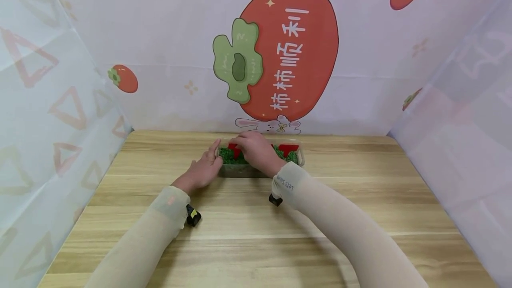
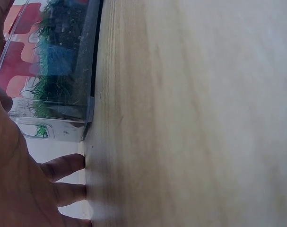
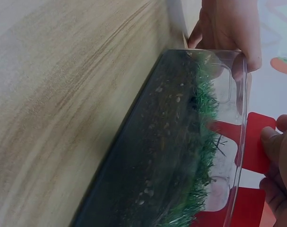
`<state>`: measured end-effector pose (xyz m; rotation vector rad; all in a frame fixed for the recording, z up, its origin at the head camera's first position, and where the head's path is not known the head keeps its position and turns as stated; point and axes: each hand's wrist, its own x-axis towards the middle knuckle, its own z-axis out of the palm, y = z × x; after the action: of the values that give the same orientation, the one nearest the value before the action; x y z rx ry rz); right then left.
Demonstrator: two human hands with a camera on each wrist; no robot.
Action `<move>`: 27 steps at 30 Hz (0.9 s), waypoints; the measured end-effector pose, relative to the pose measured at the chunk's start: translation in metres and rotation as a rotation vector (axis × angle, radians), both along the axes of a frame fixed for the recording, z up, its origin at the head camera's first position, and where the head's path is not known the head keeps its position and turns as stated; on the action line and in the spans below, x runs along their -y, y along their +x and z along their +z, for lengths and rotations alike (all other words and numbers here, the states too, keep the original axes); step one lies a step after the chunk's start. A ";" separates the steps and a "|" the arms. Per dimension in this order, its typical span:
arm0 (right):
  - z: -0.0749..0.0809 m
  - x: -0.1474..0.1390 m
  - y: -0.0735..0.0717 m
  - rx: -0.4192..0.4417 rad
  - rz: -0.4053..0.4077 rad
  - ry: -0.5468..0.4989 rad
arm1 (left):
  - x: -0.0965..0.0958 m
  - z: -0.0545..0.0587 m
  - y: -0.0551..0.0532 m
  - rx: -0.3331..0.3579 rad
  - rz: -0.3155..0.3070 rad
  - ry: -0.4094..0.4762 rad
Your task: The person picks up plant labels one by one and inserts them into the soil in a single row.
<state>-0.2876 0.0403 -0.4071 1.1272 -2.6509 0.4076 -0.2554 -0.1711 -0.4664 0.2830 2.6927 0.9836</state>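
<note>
A clear plastic box (image 1: 240,171) of dark soil topped with green artificial-looking grass (image 3: 205,101) stands on the table. Flat red T-shaped pieces rise from the grass, one of them a red piece (image 1: 289,149) near the box's right end. My right hand (image 1: 258,149) reaches over the box from the near side. In the right wrist view, its thumb and finger pinch the upper part of another red piece (image 3: 255,142), whose stem goes down inside the box. My left hand (image 1: 204,168) rests against the box's left end, thumb at the rim and other fingers straight, tips on the table.
The box sits near the back of the wooden table (image 1: 240,243), close to a white back wall (image 1: 168,97) printed with persimmons. Printed side panels (image 1: 48,154) border the table. A black wrist device (image 1: 194,215) shows under the left sleeve.
</note>
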 end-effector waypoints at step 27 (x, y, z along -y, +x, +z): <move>-0.001 0.010 -0.003 0.074 -0.002 -0.036 | 0.001 0.002 0.002 0.008 0.007 0.006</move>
<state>-0.2901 0.0304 -0.4077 1.1203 -2.6963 0.5038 -0.2538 -0.1719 -0.4641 0.2698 2.6858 0.9927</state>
